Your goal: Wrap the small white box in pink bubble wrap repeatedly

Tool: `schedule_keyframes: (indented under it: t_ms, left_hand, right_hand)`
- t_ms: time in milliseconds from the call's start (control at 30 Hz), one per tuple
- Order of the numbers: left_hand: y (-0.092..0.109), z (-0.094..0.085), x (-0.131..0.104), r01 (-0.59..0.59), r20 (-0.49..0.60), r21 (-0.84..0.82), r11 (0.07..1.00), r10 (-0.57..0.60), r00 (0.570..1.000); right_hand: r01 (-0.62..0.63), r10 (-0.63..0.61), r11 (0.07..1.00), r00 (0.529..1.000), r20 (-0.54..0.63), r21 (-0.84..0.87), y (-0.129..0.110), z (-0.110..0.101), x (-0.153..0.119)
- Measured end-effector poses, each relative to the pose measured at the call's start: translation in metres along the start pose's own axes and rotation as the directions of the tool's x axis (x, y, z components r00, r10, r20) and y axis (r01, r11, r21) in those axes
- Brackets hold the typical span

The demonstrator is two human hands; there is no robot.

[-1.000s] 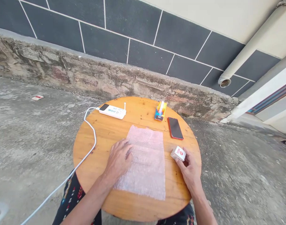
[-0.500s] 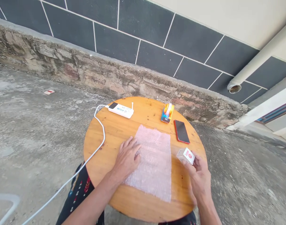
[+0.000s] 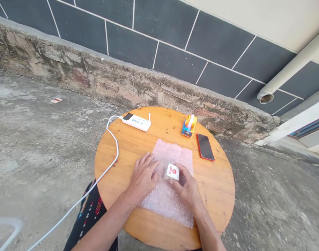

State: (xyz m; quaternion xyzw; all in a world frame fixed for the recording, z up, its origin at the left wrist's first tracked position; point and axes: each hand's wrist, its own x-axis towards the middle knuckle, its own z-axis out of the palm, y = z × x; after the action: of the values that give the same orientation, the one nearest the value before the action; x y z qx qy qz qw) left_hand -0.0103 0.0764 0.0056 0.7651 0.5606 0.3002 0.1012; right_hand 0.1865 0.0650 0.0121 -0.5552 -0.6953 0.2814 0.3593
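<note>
A sheet of pinkish bubble wrap (image 3: 172, 205) lies flat on the round wooden table (image 3: 115, 181). My left hand (image 3: 143, 176) rests palm down across its left edge, with the fingers stretched out. Over the middle of the sheet, my right hand (image 3: 187, 186) grips a small white box (image 3: 172, 172) with red print on top, thumb on the near side and fingers on the far right. Whether the box touches the wrap is hard to tell.
At the back stand a white power bank-like device (image 3: 136, 122) with a white cable (image 3: 117, 146) and a blue-and-yellow tape dispenser (image 3: 188, 126). A red-edged phone (image 3: 206, 147) lies on the right. Beyond is a stone-based wall (image 3: 138, 87) with a pipe (image 3: 285, 78).
My right hand has carried the small box leftward, from the bare wood at the right to above the bubble wrap. My left hand has stayed on the sheet's left edge.
</note>
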Motion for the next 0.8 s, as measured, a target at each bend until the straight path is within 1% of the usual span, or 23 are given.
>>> schedule_keyframes:
  t_ms: [133,433,700,800]
  left_hand:
    - [0.000,-0.001,0.001,-0.001,-0.003,-0.001,1.000,0.001,1.000]
    - [0.000,0.000,0.000,-0.006,-0.010,0.021,1.000,0.006,1.000]
    - [-0.001,0.001,0.000,-0.008,-0.012,0.019,1.000,0.009,1.000]
    - [-0.001,0.002,0.000,-0.012,-0.025,0.003,1.000,0.012,1.000]
  right_hand:
    - [0.007,-0.008,0.999,1.000,-0.018,-0.039,0.005,0.002,-0.001]
    - [0.036,-0.036,0.998,0.999,-0.005,-0.053,0.001,0.002,-0.001]
    - [0.033,-0.032,0.997,0.999,0.014,-0.075,-0.004,0.002,-0.002]
    - [0.080,-0.079,0.993,0.997,0.017,-0.092,-0.006,-0.003,-0.003]
